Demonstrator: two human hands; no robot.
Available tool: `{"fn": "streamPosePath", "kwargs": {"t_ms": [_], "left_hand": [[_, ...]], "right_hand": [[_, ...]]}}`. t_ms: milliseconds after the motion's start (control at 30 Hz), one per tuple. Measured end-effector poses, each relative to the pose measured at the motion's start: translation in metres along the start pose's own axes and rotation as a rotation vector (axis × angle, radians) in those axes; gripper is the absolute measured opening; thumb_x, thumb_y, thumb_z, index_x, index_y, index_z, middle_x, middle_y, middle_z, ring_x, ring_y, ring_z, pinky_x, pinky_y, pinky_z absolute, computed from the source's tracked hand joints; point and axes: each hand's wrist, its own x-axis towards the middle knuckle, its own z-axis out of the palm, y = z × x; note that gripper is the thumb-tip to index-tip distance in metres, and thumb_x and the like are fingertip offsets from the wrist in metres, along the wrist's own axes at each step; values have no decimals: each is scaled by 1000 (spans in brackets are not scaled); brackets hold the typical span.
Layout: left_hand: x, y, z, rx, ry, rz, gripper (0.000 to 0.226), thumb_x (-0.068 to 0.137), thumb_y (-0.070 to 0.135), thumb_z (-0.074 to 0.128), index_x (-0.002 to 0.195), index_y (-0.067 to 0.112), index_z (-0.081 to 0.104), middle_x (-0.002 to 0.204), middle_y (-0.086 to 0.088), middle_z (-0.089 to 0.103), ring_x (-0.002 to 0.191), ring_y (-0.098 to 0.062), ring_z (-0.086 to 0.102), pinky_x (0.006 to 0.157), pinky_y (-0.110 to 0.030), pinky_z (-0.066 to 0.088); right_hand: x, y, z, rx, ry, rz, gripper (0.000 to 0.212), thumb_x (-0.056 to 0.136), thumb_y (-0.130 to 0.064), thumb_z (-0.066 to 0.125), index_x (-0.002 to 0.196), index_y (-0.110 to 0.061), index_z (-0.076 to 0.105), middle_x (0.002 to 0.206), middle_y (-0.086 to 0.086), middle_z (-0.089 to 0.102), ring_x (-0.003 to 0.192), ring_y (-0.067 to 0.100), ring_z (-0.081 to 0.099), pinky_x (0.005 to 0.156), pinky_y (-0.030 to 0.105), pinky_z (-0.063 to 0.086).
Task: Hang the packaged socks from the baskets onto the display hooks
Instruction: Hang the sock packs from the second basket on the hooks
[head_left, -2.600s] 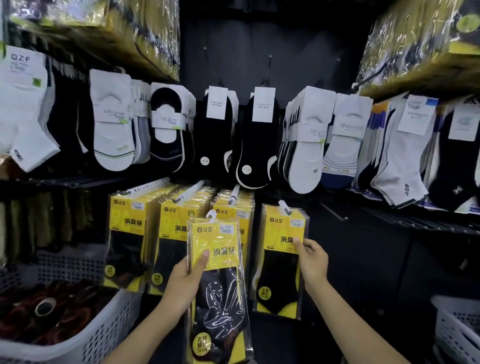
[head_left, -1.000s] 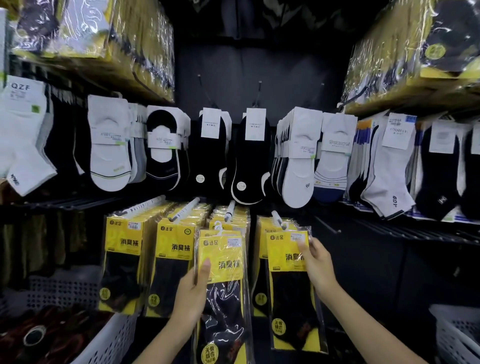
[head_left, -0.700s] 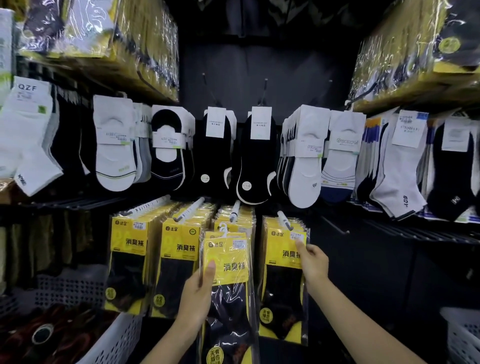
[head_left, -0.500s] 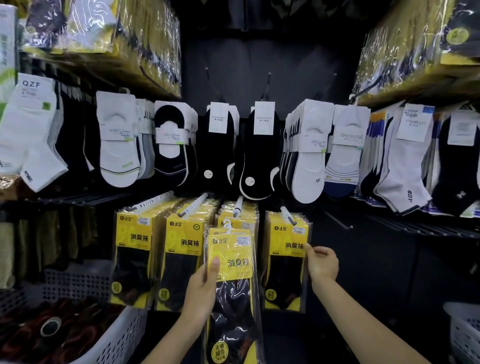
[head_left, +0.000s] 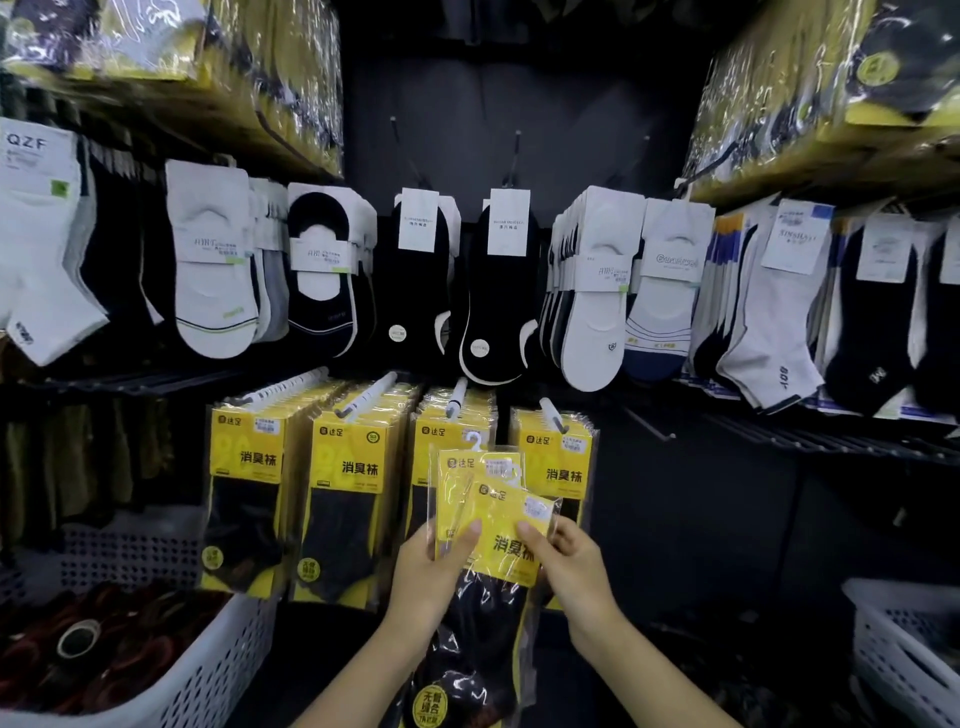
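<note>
Grip split at six o'clock: left hand (head_left: 428, 577) clasps the rear pack (head_left: 460, 480), thumb curled over its face, while right hand (head_left: 574, 569) pinches the tilted front pack (head_left: 511, 545) between thumb and fingers, probably to peel it free for hanging. Counted: two packs in hand, four loaded hooks (head_left: 551, 415) above at twelve, left basket (head_left: 218, 670) at eight, right basket (head_left: 904, 654) at four
</note>
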Motion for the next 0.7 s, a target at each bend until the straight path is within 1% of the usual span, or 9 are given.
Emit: {"fn": "streamPosePath", "kwargs": {"t_ms": [100, 167, 233, 267, 367, 500, 533, 633, 700], "left_hand": [[0, -1, 1, 6, 5, 10, 15, 85, 29, 67, 100, 26, 67, 87, 12, 75, 80, 1, 69, 60, -7, 48], [2, 0, -1, 4, 17, -11, 11, 90, 33, 59, 98, 29, 66, 88, 12, 74, 80, 1, 68, 61, -8, 47], [5, -2, -6, 28, 40, -27, 14, 94, 35, 51, 98, 32, 64, 90, 11, 71, 81, -5, 65, 67, -14, 46], [6, -2, -9, 39, 51, -26, 14, 95, 35, 50, 97, 32, 63, 89, 10, 69, 79, -7, 63, 67, -16, 45], [11, 0, -22, 81, 96, 10, 12, 96, 33, 49, 94, 34, 61, 88, 15, 67, 76, 6, 61, 60, -5, 42], [17, 5, -35, 98, 124, 49, 11, 96, 32, 49, 97, 33, 60, 88, 14, 67, 76, 9, 61, 60, -6, 44], [18, 6, -38, 98, 128, 56, 11, 96, 31, 49, 96, 33, 60, 87, 14, 67, 74, 11, 62, 59, -5, 44], [20, 7, -41, 90, 135, 72, 12, 96, 30, 50, 93, 32, 61, 84, 15, 66, 70, 19, 59, 56, 1, 41], [21, 6, -43, 84, 136, 61, 11, 96, 31, 50, 95, 30, 61, 84, 17, 65, 68, 21, 58, 54, 1, 41]], "right_hand": [[0, 4, -8, 18, -1, 28, 22, 85, -26, 69, 103, -14, 66, 103, 5, 72, 101, 22, 67, 97, 43, 50], [3, 7, -14, 37, 23, 45, 19, 87, -25, 67, 102, -14, 66, 104, 4, 73, 100, 20, 68, 94, 39, 52], [7, 10, -23, 67, 76, 51, 12, 90, -20, 64, 100, -13, 66, 104, 6, 73, 95, 18, 69, 85, 31, 54], [10, 11, -28, 83, 109, 52, 10, 92, -18, 61, 99, -13, 66, 104, 8, 73, 95, 20, 69, 85, 32, 55], [22, 6, -43, 74, 213, 27, 9, 95, -16, 56, 96, -14, 65, 103, 8, 71, 102, 26, 66, 95, 43, 51], [40, -16, -56, 70, 308, -52, 10, 96, -14, 54, 97, -18, 62, 104, 6, 70, 101, 23, 66, 93, 41, 51], [45, -21, -59, 60, 314, -77, 10, 96, -13, 53, 99, -18, 62, 104, 6, 70, 98, 20, 66, 90, 37, 52], [57, -32, -60, 16, 260, -128, 12, 96, -12, 53, 106, -16, 60, 97, 1, 71, 84, 9, 67, 67, 19, 52], [64, -36, -57, -27, 199, -132, 14, 96, -13, 54, 108, -15, 58, 92, -2, 71, 80, 6, 67, 58, 13, 51]]}}
